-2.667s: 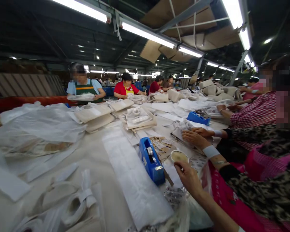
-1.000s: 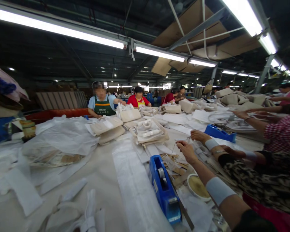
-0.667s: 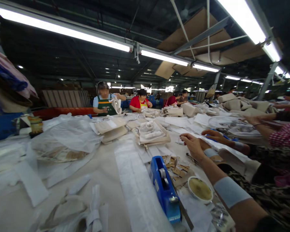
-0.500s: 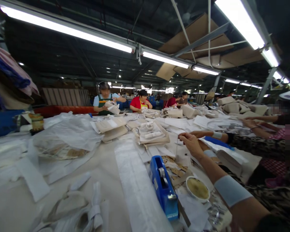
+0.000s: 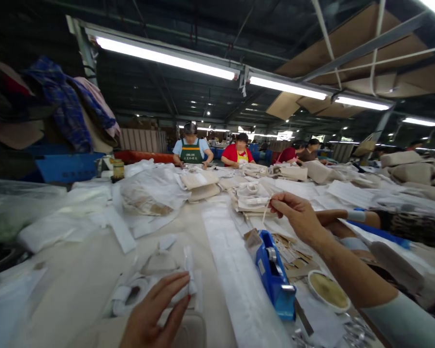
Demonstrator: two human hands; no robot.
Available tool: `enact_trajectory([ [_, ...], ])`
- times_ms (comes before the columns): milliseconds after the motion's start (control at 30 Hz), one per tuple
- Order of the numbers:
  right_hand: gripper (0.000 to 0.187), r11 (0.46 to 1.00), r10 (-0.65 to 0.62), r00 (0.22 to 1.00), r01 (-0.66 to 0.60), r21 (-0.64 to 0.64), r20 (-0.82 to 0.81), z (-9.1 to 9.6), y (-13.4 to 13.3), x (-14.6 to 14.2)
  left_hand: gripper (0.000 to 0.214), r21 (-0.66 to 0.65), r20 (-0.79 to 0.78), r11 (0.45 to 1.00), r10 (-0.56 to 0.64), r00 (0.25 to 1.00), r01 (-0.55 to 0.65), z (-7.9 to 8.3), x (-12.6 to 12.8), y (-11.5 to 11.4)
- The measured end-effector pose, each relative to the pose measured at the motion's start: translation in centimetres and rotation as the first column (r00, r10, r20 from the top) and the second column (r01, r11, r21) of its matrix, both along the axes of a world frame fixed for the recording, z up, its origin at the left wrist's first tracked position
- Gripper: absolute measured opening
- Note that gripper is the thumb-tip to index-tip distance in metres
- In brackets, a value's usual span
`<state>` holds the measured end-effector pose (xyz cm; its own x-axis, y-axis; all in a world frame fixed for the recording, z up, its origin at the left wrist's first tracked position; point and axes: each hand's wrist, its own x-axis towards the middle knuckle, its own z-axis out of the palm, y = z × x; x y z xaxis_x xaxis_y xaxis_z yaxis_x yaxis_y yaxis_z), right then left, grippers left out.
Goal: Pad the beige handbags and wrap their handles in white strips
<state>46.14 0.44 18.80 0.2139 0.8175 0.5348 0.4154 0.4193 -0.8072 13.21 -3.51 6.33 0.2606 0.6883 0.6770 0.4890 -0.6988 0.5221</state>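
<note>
My right hand (image 5: pixel 299 217) pinches a thin pale string (image 5: pixel 265 212) that hangs down above the blue tape dispenser (image 5: pixel 273 275). A brown card tag (image 5: pixel 253 241) shows beside the dispenser; I cannot tell whether the string is tied to it. My left hand (image 5: pixel 157 309) is at the lower middle, its thumb and fingers around a white-wrapped strap (image 5: pixel 189 263). This strap belongs to a beige fabric article, apparently a bag (image 5: pixel 161 261), lying on the table. Part of the article is hidden behind the left hand.
Brown tags with strings (image 5: pixel 293 251) and a round dish of yellowish stuff (image 5: pixel 329 290) lie right of the dispenser. A long white plastic sheet (image 5: pixel 232 261) crosses the table. Folded beige bags (image 5: pixel 252 195) are stacked beyond. A co-worker's patterned sleeve (image 5: pixel 402 220) reaches in from the right.
My view has turned left. My left hand has come into view at the strap. My right hand still holds the string, now hanging by the dispenser's far end.
</note>
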Motion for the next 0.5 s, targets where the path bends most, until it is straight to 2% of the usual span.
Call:
enact_trajectory([
  [100, 0.019, 0.993, 0.120, 0.992, -0.119, -0.006, 0.027, 0.3, -0.8, -3.7, 0.026, -0.154, 0.109, 0.987, -0.037, 0.993, 0.053, 2.5, 2.1, 0.3],
  [200, 0.019, 0.970, 0.241, 0.968, -0.241, -0.008, 0.072, 0.4, -1.6, -6.9, 0.040, -0.296, 0.167, 0.949, -0.056, 0.984, 0.104, 3.7, 3.6, 0.6],
  [300, 0.017, 0.942, 0.336, 0.936, -0.336, -0.013, 0.103, 0.4, -2.3, -9.5, 0.047, -0.352, 0.202, 0.925, -0.077, 0.976, 0.146, 3.8, 4.3, 0.7],
  [500, 0.017, 0.894, 0.448, 0.890, -0.448, -0.028, 0.088, 0.0, -3.2, -12.3, 0.013, -0.433, 0.409, 0.836, -0.150, 0.900, 0.337, 2.9, 4.6, 0.5],
])
